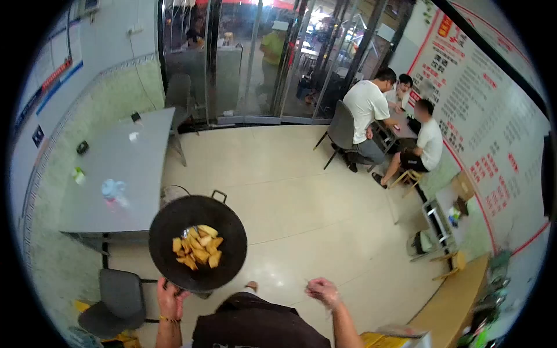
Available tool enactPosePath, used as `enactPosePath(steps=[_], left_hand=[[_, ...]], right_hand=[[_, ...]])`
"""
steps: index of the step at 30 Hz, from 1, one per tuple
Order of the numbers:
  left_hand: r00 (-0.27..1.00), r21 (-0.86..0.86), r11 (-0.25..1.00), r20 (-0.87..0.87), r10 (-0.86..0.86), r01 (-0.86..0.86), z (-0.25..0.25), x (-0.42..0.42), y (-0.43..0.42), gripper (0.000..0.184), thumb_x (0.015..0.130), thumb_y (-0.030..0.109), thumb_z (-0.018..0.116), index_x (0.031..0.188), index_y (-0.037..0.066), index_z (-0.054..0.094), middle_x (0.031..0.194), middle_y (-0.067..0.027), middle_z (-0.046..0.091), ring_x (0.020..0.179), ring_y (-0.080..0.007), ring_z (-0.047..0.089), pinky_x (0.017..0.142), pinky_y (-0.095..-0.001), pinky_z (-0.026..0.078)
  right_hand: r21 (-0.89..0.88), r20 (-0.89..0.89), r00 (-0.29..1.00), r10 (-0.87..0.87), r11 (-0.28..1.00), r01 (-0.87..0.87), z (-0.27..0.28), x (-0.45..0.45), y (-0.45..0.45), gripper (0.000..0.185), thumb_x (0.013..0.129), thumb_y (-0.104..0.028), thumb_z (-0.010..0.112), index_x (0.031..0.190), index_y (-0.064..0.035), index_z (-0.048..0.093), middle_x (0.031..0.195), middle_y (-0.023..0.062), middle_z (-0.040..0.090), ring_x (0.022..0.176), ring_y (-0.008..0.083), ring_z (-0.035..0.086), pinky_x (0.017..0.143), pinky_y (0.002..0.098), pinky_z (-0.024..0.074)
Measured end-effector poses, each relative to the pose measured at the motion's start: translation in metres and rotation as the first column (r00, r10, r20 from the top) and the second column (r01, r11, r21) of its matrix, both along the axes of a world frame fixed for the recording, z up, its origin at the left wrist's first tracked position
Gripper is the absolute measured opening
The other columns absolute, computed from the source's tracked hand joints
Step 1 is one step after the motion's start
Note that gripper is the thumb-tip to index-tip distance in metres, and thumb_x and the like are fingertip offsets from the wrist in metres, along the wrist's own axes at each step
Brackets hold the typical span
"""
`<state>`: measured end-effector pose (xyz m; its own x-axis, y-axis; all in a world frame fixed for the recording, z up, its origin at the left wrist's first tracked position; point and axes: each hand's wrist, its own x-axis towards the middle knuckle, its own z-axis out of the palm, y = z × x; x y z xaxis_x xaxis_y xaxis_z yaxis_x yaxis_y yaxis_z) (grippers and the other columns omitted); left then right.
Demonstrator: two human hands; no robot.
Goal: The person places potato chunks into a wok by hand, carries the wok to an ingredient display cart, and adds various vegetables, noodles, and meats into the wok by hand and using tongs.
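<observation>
A black wok [159, 249] with two loop handles is held out in front of my body, to the left. Golden-brown chunks of food [200, 255] lie in the middle of it, with a shiny metal spoon or ladle head partly showing among them. My left hand [170, 296] is closed around the near handle; a bracelet is on that wrist. The far handle [219, 196] is free. Over the floor to the right, my right hand [323, 291] is held in the air with its fingers curled, apart from the wok, and no object shows in it.
A grey table [139, 168] stands left, with a light-blue item [112, 189] on it. A grey chair [119, 301] is near my left side. Three people [365, 107] sit at a small table at back right. Glass doors [249, 75] are ahead; a wooden counter [455, 301] is at right.
</observation>
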<state>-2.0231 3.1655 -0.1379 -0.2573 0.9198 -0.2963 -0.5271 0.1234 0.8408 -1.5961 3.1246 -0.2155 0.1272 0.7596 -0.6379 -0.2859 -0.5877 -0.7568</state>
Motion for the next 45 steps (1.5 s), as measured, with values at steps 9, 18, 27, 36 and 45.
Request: enactPosePath(steps=[9, 18, 27, 36, 45], left_hand=[[0.987, -0.106, 0.991, 0.147, -0.062, 0.079, 0.004, 0.138, 0.239, 0.039, 0.077, -0.003, 0.042, 0.116, 0.0, 0.044, 0.101, -0.0171, 0.059, 0.085, -0.0284, 0.063, 0.067, -0.0403, 0.058], [0.977, -0.062, 0.997, 0.204, 0.054, -0.042, 0.021, 0.259, 0.368, 0.037, 0.076, -0.004, 0.04, 0.113, 0.0, 0.043, 0.103, -0.0184, 0.057, 0.091, -0.0328, 0.06, 0.076, -0.0494, 0.054], [0.991, 0.066, 0.989, -0.027, 0.131, -0.129, -0.016, 0.285, 0.359, 0.049, 0.079, 0.002, 0.043, 0.127, 0.001, 0.035, 0.111, -0.0164, 0.052, 0.097, -0.0297, 0.057, 0.079, -0.0435, 0.054], [0.971, 0.076, 0.974, -0.1, 0.219, -0.212, -0.098, 0.243, 0.352, 0.054, 0.078, 0.008, 0.05, 0.13, 0.001, 0.034, 0.121, -0.0205, 0.047, 0.103, -0.0333, 0.056, 0.084, -0.0447, 0.053], [0.969, 0.126, 0.962, -0.016, 0.248, -0.244, -0.108, 0.271, 0.344, 0.047, 0.08, 0.005, 0.049, 0.125, 0.001, 0.036, 0.112, -0.0169, 0.052, 0.098, -0.0287, 0.057, 0.078, -0.0455, 0.055]], right_hand=[[-0.134, -0.075, 0.928, -0.364, 0.926, 0.352, -0.067, 0.177, 0.135, 0.011, 0.082, -0.009, 0.06, 0.089, -0.0022, 0.055, 0.076, 0.0102, 0.06, 0.065, 0.0193, 0.061, 0.06, 0.0293, 0.0525], [0.04, -0.07, 0.985, -0.155, 0.987, 0.158, -0.06, 0.306, 0.42, 0.003, 0.084, -0.007, 0.054, 0.086, -0.0041, 0.053, 0.078, 0.0094, 0.061, 0.065, 0.0167, 0.06, 0.057, 0.0271, 0.0505], [0.409, 0.035, 0.929, 0.368, 0.843, -0.349, 0.028, 0.256, 0.619, 0.013, 0.083, -0.017, 0.059, 0.087, -0.0055, 0.055, 0.078, 0.0044, 0.06, 0.067, 0.0115, 0.058, 0.058, 0.0234, 0.0471], [0.354, -0.211, 0.845, 0.491, 0.845, -0.402, -0.027, 0.223, 0.639, 0.018, 0.083, -0.015, 0.061, 0.095, -0.0043, 0.054, 0.079, 0.0043, 0.059, 0.072, 0.0132, 0.059, 0.062, 0.0229, 0.0477], [0.383, -0.164, 0.79, 0.59, 0.776, -0.501, -0.041, 0.185, 0.684, 0.018, 0.082, -0.014, 0.061, 0.096, -0.0054, 0.054, 0.082, 0.007, 0.061, 0.071, 0.0148, 0.061, 0.061, 0.0264, 0.051]])
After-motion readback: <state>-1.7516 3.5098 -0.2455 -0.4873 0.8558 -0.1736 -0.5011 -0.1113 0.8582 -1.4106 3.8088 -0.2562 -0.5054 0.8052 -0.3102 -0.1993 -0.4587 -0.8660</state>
